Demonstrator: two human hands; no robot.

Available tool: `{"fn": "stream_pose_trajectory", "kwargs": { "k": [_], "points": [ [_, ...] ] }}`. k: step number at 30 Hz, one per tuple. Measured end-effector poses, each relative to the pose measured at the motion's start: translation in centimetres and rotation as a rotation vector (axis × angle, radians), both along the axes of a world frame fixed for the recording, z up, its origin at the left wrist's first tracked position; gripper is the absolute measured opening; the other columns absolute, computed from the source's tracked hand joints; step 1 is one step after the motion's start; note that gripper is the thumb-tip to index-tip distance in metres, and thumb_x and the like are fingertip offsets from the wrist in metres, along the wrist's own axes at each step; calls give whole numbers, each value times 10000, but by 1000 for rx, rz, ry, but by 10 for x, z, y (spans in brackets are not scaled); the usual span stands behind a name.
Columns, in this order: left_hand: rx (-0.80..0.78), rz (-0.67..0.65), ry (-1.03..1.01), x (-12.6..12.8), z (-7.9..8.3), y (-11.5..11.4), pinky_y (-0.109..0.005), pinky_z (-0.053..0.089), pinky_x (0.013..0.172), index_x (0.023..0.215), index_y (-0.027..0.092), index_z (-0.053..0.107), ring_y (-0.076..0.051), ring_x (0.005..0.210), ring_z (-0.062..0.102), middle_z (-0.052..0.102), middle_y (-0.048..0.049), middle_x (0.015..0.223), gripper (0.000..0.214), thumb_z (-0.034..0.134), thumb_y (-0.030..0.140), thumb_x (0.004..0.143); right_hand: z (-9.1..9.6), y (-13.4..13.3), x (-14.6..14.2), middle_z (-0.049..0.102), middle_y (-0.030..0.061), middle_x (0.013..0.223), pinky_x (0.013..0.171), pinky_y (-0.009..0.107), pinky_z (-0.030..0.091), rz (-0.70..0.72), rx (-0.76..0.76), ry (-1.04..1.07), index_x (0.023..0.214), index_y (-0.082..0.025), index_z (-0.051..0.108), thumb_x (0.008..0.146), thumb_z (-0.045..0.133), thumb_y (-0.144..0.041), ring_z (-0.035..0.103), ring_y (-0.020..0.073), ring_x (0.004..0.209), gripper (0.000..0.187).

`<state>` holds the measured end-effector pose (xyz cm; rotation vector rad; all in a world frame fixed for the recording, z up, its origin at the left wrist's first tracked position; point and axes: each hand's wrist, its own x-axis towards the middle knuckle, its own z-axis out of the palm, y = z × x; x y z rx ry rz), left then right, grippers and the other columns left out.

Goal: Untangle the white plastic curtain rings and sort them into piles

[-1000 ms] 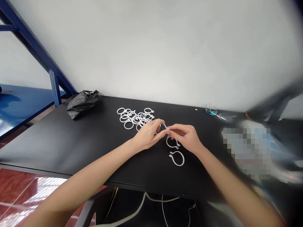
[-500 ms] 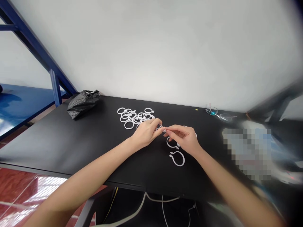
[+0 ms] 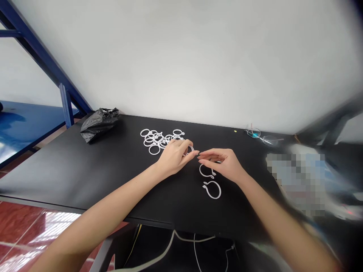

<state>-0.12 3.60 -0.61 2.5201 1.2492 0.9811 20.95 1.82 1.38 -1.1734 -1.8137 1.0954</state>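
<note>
My left hand (image 3: 176, 155) is closed on a white plastic curtain ring (image 3: 190, 150), part of which shows between thumb and fingers. Just to its right, my right hand (image 3: 219, 162) has thumb and fingers parted, with nothing visible between them. Its fingertips are close to those of the left hand. Behind and left of my left hand lies a loose pile of white curtain rings (image 3: 154, 150), some overlapping. Below my right hand rest two opened rings, an upper ring (image 3: 200, 173) partly behind the fingers and a lower ring (image 3: 219, 190).
The rings lie on a black table (image 3: 113, 166). A crumpled black plastic bag (image 3: 99, 122) sits at the back left. Eyeglasses (image 3: 253, 133) lie near the wall, and a blurred, pixelated package (image 3: 297, 185) is on the right. Cables (image 3: 159, 258) hang below the front edge.
My right fingers have come off the ring and parted, leaving a small gap between the hands. The left hand keeps its ring in nearly the same place.
</note>
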Motion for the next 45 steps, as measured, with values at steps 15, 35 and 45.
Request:
{"fn": "stream_pose_trajectory", "kwargs": {
  "k": [15,35,45],
  "points": [
    [68,35,34,-2,-3,4,-505,321,1091,1146,164,608,-245,1082,596,679,-104,1118,280,448,333,991,-10,9,8,625,-10,660,513,251,418,90,199,-325,760,-202,692,832,640,-239,518,108,529,95],
    [-920,-147,-772,4,4,3,-306,581,723,1092,165,586,-177,795,720,726,-102,972,411,660,487,847,-17,-2,-7,744,44,840,634,345,629,-154,502,-49,900,-231,729,860,671,-305,703,193,690,102],
    [10,-263,-90,-1,-1,-6,-250,453,592,873,142,604,-131,652,519,573,-64,801,389,324,372,1012,-12,-12,-15,780,23,863,685,348,663,56,240,113,888,-242,783,837,695,-339,747,207,720,140]
  ]
}}
